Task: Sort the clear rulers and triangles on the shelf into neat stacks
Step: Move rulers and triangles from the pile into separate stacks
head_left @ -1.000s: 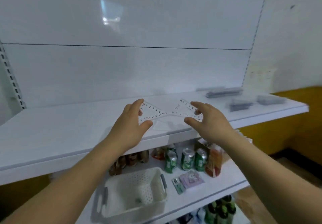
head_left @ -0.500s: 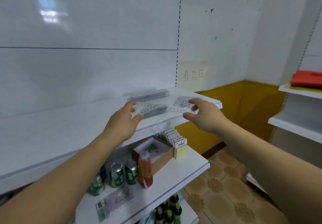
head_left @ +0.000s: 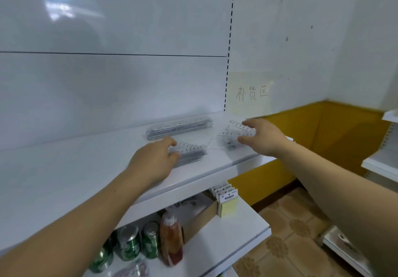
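Observation:
On the white shelf [head_left: 86, 169], a stack of long clear rulers [head_left: 179, 127] lies near the back wall. My left hand [head_left: 154, 160] grips a clear triangle [head_left: 190, 147] that rests on a stack of triangles [head_left: 189, 157] near the front edge. My right hand [head_left: 262, 136] grips another clear triangle [head_left: 239, 130] that sits on a second stack [head_left: 229, 142] at the shelf's right end. Thumb and fingers of each hand pinch the triangle's edges.
The shelf ends just right of my right hand. Below, a lower shelf [head_left: 237, 240] carries green cans [head_left: 129, 242], an orange bottle [head_left: 171, 240], a cardboard box [head_left: 200, 218] and yellow note pads [head_left: 228, 205]. A handwritten paper sign [head_left: 251, 93] hangs on the wall.
Both hands carried their triangles to the right along the shelf and lowered them onto two stacks near its right end. The view swung right with them.

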Available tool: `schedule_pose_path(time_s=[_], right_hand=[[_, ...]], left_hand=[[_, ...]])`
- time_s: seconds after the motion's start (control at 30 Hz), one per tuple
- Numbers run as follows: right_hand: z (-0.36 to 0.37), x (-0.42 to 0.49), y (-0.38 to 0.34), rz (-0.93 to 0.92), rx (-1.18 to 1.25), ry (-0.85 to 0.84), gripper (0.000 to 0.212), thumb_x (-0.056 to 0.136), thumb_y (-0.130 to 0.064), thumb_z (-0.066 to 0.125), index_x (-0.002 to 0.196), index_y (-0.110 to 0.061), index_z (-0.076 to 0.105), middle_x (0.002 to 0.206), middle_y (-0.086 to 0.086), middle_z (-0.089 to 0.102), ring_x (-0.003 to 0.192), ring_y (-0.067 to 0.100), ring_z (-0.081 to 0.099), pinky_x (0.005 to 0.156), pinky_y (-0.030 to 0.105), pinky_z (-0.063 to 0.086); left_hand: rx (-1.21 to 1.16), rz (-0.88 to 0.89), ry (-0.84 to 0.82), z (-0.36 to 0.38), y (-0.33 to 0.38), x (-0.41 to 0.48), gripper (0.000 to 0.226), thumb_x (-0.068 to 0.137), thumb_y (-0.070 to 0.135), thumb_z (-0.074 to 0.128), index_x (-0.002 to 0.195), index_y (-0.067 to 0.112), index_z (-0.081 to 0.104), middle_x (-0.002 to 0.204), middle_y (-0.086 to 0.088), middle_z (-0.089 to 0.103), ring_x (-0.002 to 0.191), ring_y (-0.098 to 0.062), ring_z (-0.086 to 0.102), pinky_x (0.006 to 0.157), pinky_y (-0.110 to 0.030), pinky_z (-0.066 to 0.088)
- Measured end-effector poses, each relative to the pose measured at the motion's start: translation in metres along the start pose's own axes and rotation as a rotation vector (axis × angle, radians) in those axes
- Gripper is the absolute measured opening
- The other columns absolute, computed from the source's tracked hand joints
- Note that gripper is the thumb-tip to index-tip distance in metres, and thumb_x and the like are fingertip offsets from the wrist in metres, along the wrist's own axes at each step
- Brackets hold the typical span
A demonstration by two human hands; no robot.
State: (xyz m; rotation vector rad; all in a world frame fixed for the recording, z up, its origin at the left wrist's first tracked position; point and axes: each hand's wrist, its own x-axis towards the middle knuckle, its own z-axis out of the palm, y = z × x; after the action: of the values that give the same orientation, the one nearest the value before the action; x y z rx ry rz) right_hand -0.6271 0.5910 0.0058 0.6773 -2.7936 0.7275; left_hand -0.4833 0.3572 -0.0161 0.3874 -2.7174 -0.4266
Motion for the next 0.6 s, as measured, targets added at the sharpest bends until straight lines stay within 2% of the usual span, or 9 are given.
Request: schedule_pose_path(time_s=[0.13,0.27,0.43,0.53,0.6], right_hand=[[0.004,0.034,0.014,-0.051,-0.036,-0.148,0.058,0.088,-0.041,0.061,0.139,-0.023,0.042,0.145,0.0,0.043,0.13,0.023,0.042,0.102,0.034,0.036],[0.007,0.057,0.026,-0.119,-0.063,-0.305,0.057,0.088,-0.043,0.059,0.14,-0.025,0.042,0.144,0.0,0.044,0.125,0.021,0.046,0.091,0.027,0.035],[0.008,0.074,0.036,-0.225,-0.089,-0.391,0.057,0.089,-0.047,0.055,0.14,-0.026,0.04,0.14,0.003,0.048,0.123,0.021,0.047,0.096,0.031,0.037],[0.004,0.077,0.044,-0.291,-0.088,-0.416,0.056,0.09,-0.047,0.054,0.141,-0.027,0.039,0.137,0.004,0.051,0.119,0.021,0.05,0.094,0.03,0.037],[0.002,0.078,0.049,-0.337,-0.085,-0.42,0.056,0.091,-0.046,0.054,0.141,-0.025,0.038,0.136,0.003,0.052,0.118,0.021,0.05,0.092,0.028,0.036]], left_hand=[[-0.053,-0.056,-0.017,0.006,0.001,0.003,0.041,0.092,0.047,0.047,0.131,0.033,0.047,0.131,0.001,0.056,0.113,-0.02,0.054,0.087,-0.03,0.041],[-0.087,-0.101,-0.04,0.008,0.002,0.003,0.04,0.09,0.043,0.055,0.129,0.035,0.049,0.131,0.002,0.055,0.116,-0.017,0.052,0.088,-0.027,0.038],[-0.129,-0.207,-0.045,0.009,0.01,-0.001,0.045,0.086,0.043,0.061,0.129,0.038,0.048,0.13,0.003,0.055,0.111,-0.014,0.053,0.09,-0.027,0.039],[-0.095,-0.237,-0.05,0.006,0.021,-0.002,0.059,0.085,0.046,0.062,0.138,0.032,0.04,0.142,0.004,0.045,0.125,-0.015,0.045,0.1,-0.029,0.035],[-0.026,-0.227,0.016,0.002,0.035,0.001,0.061,0.087,0.045,0.06,0.141,0.026,0.038,0.148,0.003,0.037,0.133,-0.015,0.037,0.106,-0.028,0.029]])
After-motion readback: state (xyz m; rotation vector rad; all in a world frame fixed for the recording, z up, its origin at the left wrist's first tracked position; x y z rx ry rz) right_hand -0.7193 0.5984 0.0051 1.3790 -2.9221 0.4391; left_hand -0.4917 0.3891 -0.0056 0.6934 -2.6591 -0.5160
